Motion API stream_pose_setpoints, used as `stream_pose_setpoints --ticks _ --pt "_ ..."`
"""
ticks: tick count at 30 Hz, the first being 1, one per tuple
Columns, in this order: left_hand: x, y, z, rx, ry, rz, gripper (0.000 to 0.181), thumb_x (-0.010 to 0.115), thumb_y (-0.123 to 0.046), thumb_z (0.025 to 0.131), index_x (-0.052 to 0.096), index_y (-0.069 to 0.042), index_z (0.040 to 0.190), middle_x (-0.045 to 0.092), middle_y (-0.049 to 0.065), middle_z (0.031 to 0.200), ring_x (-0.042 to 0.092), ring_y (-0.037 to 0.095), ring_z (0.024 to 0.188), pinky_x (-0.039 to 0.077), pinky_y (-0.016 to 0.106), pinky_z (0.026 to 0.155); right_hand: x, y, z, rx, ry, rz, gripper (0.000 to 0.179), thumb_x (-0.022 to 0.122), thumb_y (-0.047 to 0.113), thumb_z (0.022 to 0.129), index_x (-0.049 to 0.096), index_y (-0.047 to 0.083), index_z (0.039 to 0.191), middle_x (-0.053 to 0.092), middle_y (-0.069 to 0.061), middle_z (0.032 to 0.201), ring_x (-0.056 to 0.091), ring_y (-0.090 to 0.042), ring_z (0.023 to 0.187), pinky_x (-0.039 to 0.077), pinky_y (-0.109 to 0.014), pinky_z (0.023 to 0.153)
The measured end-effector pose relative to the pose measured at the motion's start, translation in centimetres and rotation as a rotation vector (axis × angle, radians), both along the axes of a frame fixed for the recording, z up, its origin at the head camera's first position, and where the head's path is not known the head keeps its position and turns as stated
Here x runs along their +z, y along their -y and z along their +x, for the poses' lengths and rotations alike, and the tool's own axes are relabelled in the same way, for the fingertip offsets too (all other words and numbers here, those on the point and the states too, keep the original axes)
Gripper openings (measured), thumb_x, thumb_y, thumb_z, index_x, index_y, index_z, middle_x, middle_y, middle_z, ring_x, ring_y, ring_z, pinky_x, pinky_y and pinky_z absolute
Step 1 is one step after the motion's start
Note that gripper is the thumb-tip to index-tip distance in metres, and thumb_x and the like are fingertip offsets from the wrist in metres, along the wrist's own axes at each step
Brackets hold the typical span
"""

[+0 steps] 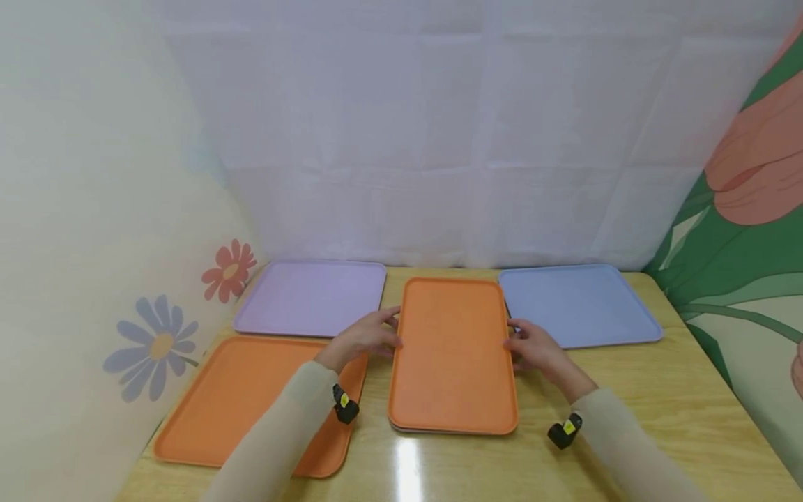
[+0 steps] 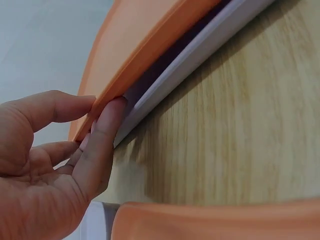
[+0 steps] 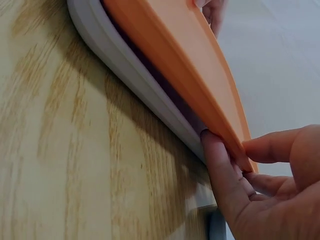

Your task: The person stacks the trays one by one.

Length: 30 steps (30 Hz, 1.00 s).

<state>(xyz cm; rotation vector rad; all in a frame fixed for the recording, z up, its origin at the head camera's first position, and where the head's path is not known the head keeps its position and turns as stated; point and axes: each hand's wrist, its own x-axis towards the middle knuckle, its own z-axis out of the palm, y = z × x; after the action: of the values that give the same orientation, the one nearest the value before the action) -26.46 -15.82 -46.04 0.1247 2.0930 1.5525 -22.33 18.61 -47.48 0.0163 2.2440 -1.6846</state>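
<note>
Left hand (image 1: 364, 338) and right hand (image 1: 538, 348), at nine and three o'clock, pinch the rectangular orange plastic tray (image 1: 453, 355), seemingly parting it from the pale-lilac tray (image 2: 185, 65) beneath; a level lift seems needed.

The middle orange tray (image 1: 453, 355) is looking like smooth moulded plastic with a matt face, and the pale tray (image 2: 187, 62) beneath it is showing a smooth plastic rim. The left orange tray (image 1: 232, 397), the lilac tray (image 1: 314, 298) and the blue tray (image 1: 577, 305) are also appearing plastic and smooth. The table (image 1: 659, 397) is displaying wood grain and giving off a glossy streak, while the white backdrop (image 1: 470, 139) is looking like matt, creased cloth and the sleeves (image 1: 276, 439) like plain fabric.
</note>
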Motion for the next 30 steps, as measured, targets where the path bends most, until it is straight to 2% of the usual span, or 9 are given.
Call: stream_pose_setpoints --ticks 3,7,12,19,21,24,27,30 --pt "-0.3 0.0 -0.2 -0.006 -0.010 -0.021 0.088 0.065 0.013 0.084 0.020 0.002 0.159 0.044 0.016 0.119 0.061 0.017 0.072 0.061 0.032 0.064 -0.1 0.2 -0.3 0.001 -0.014 0.066 0.064 0.057 0.002 0.096 0.031 -0.008 0.153 0.060 -0.017 0.105 0.061 -0.016 0.079 0.061 -0.034 0.064" --pt "-0.4 -0.1 -0.4 -0.007 -0.017 -0.053 0.088 0.065 0.013 0.082 0.021 0.004 0.158 0.045 0.014 0.114 0.060 0.018 0.073 0.061 0.031 0.063 -0.2 0.5 -0.7 0.003 -0.023 0.146 0.062 0.057 0.002 0.095 0.035 -0.006 0.152 0.060 -0.015 0.100 0.061 -0.016 0.075 0.060 -0.034 0.063" --pt "-0.2 -0.5 -0.4 0.000 -0.022 -0.098 0.088 0.065 0.014 0.081 0.023 0.004 0.158 0.045 0.013 0.113 0.058 0.020 0.078 0.061 0.033 0.064 -0.2 0.6 -1.0 0.006 -0.028 0.183 0.060 0.058 0.000 0.092 0.039 -0.009 0.149 0.062 -0.014 0.094 0.063 -0.016 0.068 0.059 -0.033 0.061" --pt "-0.6 -0.9 -0.6 -0.007 -0.039 -0.136 0.085 0.062 0.015 0.078 0.028 0.005 0.156 0.045 0.009 0.103 0.058 0.020 0.076 0.063 0.037 0.065 0.1 0.8 -0.9 0.015 -0.037 0.234 0.061 0.060 0.000 0.091 0.040 -0.011 0.148 0.063 -0.016 0.096 0.065 -0.015 0.069 0.061 -0.034 0.061" --pt "-0.6 -0.9 -0.7 -0.020 -0.041 -0.141 0.085 0.060 0.016 0.079 0.027 0.005 0.156 0.052 0.014 0.107 0.059 0.019 0.074 0.062 0.038 0.065 0.1 0.8 -0.9 0.015 -0.053 0.261 0.059 0.060 0.000 0.091 0.043 -0.010 0.147 0.064 -0.016 0.095 0.066 -0.016 0.068 0.061 -0.033 0.060" --pt "-0.6 -0.8 -0.5 -0.044 -0.033 -0.148 0.085 0.058 0.015 0.079 0.023 0.006 0.156 0.059 0.025 0.123 0.061 0.019 0.074 0.060 0.037 0.065 0.1 1.0 -1.0 0.040 -0.109 0.331 0.055 0.061 0.001 0.090 0.048 -0.011 0.142 0.065 -0.015 0.093 0.066 -0.016 0.067 0.059 -0.031 0.061" --pt "-0.4 -0.7 -0.2 -0.054 -0.011 -0.150 0.087 0.058 0.013 0.080 0.018 0.007 0.157 0.054 0.031 0.137 0.062 0.020 0.076 0.059 0.036 0.066 0.1 1.1 -1.1 0.054 -0.142 0.397 0.051 0.063 0.002 0.090 0.053 -0.011 0.138 0.065 -0.013 0.090 0.065 -0.016 0.068 0.056 -0.028 0.061" --pt "-0.3 -0.7 0.1 -0.034 0.016 -0.149 0.089 0.059 0.012 0.080 0.016 0.005 0.158 0.051 0.032 0.137 0.063 0.022 0.078 0.059 0.038 0.065 0.1 1.2 -1.1 0.058 -0.143 0.437 0.049 0.063 0.002 0.090 0.053 -0.012 0.136 0.064 -0.012 0.091 0.063 -0.017 0.071 0.055 -0.028 0.063"
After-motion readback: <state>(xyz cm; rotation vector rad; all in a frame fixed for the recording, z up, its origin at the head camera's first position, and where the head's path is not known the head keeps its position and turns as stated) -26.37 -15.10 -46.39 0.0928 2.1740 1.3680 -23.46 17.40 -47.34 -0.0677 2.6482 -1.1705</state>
